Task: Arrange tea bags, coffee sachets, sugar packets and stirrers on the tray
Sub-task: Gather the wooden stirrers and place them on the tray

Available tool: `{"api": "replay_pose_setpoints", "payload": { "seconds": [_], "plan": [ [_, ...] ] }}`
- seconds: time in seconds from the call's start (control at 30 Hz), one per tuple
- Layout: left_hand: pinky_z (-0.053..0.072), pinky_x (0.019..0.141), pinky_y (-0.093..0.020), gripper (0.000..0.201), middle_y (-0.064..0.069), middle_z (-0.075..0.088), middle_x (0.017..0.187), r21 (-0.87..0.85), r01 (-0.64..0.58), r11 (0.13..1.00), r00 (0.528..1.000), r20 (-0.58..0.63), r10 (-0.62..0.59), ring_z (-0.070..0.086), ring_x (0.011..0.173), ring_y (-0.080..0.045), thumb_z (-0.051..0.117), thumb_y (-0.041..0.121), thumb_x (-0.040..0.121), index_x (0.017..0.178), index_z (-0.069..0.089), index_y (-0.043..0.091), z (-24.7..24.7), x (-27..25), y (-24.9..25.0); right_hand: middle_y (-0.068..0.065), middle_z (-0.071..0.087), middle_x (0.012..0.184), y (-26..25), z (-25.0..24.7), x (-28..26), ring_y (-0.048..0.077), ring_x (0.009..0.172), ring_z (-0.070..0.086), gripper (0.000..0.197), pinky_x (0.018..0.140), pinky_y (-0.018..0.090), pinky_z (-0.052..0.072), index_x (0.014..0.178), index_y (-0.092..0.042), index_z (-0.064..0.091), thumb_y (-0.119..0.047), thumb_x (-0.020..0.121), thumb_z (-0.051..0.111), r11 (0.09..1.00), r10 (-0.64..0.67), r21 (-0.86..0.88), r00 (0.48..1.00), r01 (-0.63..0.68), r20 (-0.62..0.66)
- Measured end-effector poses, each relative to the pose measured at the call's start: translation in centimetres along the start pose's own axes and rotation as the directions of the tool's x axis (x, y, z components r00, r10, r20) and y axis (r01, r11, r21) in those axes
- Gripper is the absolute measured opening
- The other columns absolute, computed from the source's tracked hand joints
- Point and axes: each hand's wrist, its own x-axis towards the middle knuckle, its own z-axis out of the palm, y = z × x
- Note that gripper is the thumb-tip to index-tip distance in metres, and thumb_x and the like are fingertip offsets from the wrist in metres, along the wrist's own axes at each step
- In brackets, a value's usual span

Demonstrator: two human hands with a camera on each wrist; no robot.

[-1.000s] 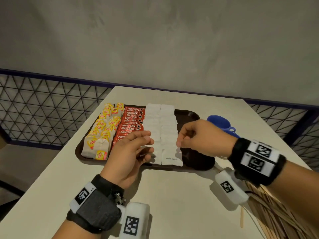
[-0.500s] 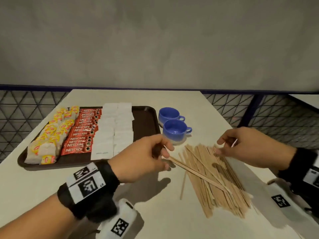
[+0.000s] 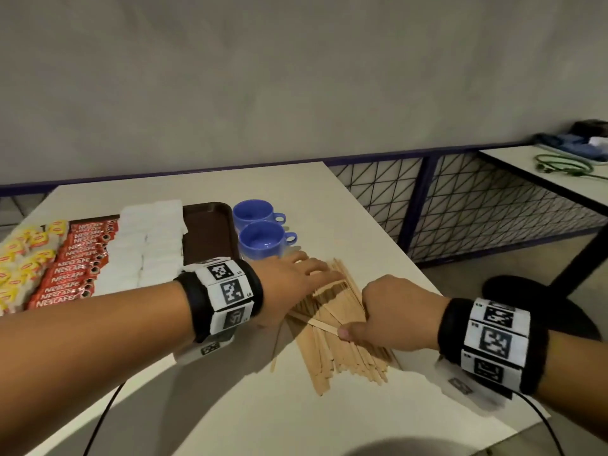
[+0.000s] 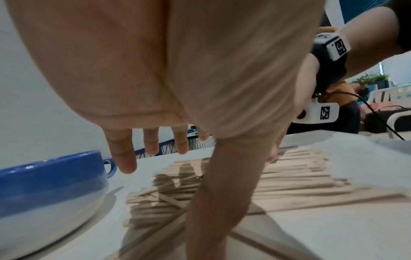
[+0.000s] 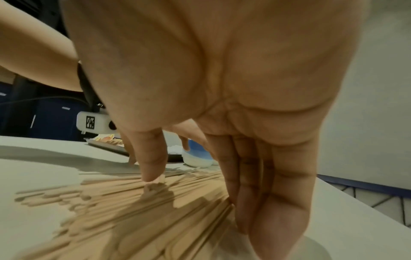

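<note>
Both hands on the stirrers (image 3: 332, 327), frame centre. Left hand (image 3: 289, 284) fingers straight and spread, gripping nothing. Right hand (image 3: 391, 317) fingers straight against the pile's edge, thumb on top.

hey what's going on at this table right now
A person is gathering a pile of wooden stirrers on the table, left hand at its far end, right hand along its right side. The tray already holds rows of tea bags, coffee sachets and sugar packets. Two blue cups stand beside it.
</note>
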Motion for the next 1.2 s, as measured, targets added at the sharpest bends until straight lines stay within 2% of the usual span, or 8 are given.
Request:
{"api": "replay_pose_setpoints", "payload": {
  "seconds": [0.27,0.37,0.5,0.67,0.77,0.9,1.03,1.2],
  "plan": [
    [0.026,0.124,-0.056,0.145,0.010,-0.015,0.171,0.119,-0.053,0.992,0.998,0.046,0.048,-0.007,0.159,-0.028,0.090,0.013,0.072,0.158,-0.024,0.036,-0.2,2.7,0.0,0.002,0.069,0.079,1.0,0.2,0.9,0.016,0.075,0.065,0.061,0.064,0.029,0.049,0.082,-0.013,0.066,-0.073,0.087,0.061,0.991,-0.023,0.129,0.997,0.032,-0.067],
    [0.031,0.121,-0.058,0.145,0.013,-0.012,0.171,0.134,-0.080,0.988,0.996,0.057,0.073,-0.012,0.158,-0.024,0.091,0.014,0.072,0.159,-0.023,0.034,-0.7,3.5,-0.2,0.002,0.070,0.094,0.6,0.6,0.8,0.016,0.086,0.065,0.060,0.078,0.032,0.056,0.104,-0.012,0.070,-0.069,0.088,0.064,0.986,-0.047,0.156,0.996,0.058,-0.071],
    [0.033,0.120,-0.051,0.137,0.008,0.016,0.170,0.121,-0.101,0.987,0.993,0.081,0.091,-0.003,0.159,-0.018,0.093,0.023,0.071,0.162,-0.007,0.033,-1.1,4.3,0.2,0.000,0.071,0.104,0.6,0.8,0.8,0.016,0.095,0.066,0.064,0.089,0.037,0.057,0.119,-0.013,0.069,-0.069,0.087,0.065,0.974,-0.067,0.208,0.993,0.085,-0.093],
    [0.037,0.119,-0.041,0.111,0.006,0.033,0.157,0.055,-0.104,0.993,0.991,0.094,0.098,0.030,0.147,-0.019,0.094,0.026,0.069,0.158,0.028,0.033,-1.1,3.7,0.2,-0.002,0.067,0.129,1.5,-0.1,0.2,0.014,0.111,0.061,0.082,0.094,0.026,0.050,0.143,-0.015,0.057,-0.072,0.086,0.064,0.972,-0.061,0.225,0.996,0.073,-0.062],
    [0.042,0.113,-0.038,0.100,0.008,0.036,0.149,-0.022,-0.080,0.997,0.993,0.089,0.081,0.041,0.137,-0.016,0.091,0.028,0.072,0.155,0.036,0.033,-0.7,3.1,0.1,-0.002,0.069,0.122,1.9,-0.1,-0.4,0.013,0.105,0.062,0.088,0.094,0.030,0.053,0.140,-0.012,0.058,-0.079,0.082,0.062,0.978,-0.066,0.195,0.998,0.067,-0.015],
    [0.047,0.104,-0.033,0.090,0.009,0.043,0.137,-0.096,-0.055,0.994,0.996,0.070,0.061,0.050,0.124,-0.015,0.090,0.030,0.073,0.149,0.043,0.032,-0.3,2.5,0.1,0.004,0.075,0.110,1.2,0.6,-0.8,0.021,0.098,0.070,0.096,0.090,0.040,0.058,0.118,-0.006,0.069,-0.089,0.072,0.061,0.980,-0.080,0.187,0.996,0.073,0.030],
    [0.048,0.087,-0.028,0.060,0.006,0.054,0.119,-0.134,-0.020,0.991,0.999,0.030,0.024,0.056,0.104,-0.015,0.088,0.033,0.075,0.126,0.057,0.026,0.1,1.7,0.1,0.001,0.067,0.089,-0.2,0.4,-1.2,0.018,0.076,0.064,0.083,0.069,0.035,0.053,0.088,-0.011,0.067,-0.091,0.066,0.064,0.980,-0.107,0.175,0.993,0.099,0.040],
    [0.050,0.072,-0.024,0.041,0.008,0.067,0.102,-0.225,0.041,0.974,0.999,0.003,-0.042,0.062,0.087,-0.011,0.085,0.037,0.075,0.109,0.064,0.026,0.5,0.5,-0.1,-0.004,0.047,0.100,-2.0,1.1,-1.5,0.015,0.081,0.057,0.076,0.070,0.032,0.051,0.106,-0.020,0.057,-0.084,0.067,0.071,0.988,-0.145,0.062,0.989,0.142,0.043]
  ]
}}
